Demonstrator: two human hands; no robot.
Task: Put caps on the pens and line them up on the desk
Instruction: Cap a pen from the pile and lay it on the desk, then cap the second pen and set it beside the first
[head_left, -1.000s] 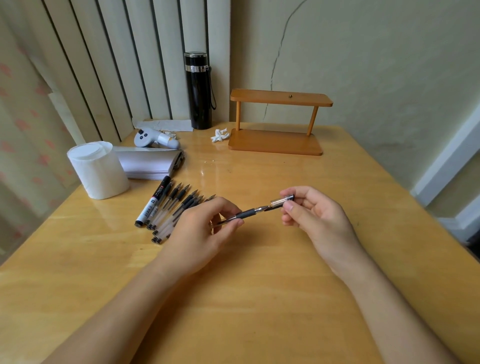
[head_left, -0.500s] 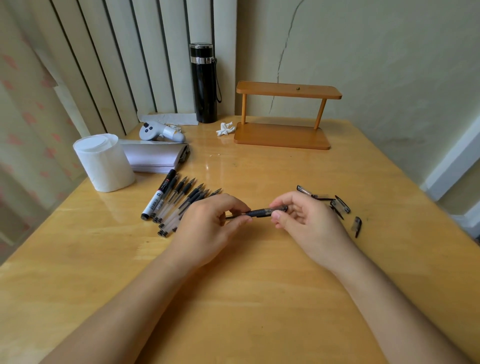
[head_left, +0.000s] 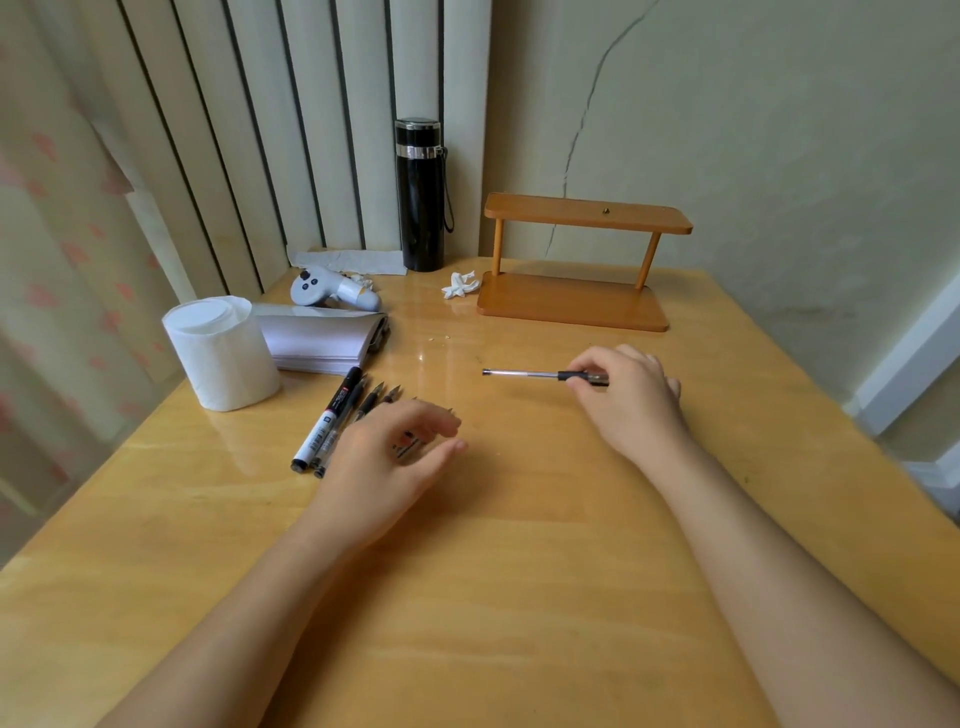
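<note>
Now capped clear pen (head_left: 540, 374), black grip, in right hand (head_left: 631, 397).

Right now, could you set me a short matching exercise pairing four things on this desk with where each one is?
Things:
1. flask
2. paper roll
3. capped pen
4. marker

Places:
A. held by the right hand
B. leftmost of the pens by the left hand
C. back of the desk, left of the shelf
D. left edge, beside the notepad

Pairs: 1-C, 2-D, 3-A, 4-B
</note>
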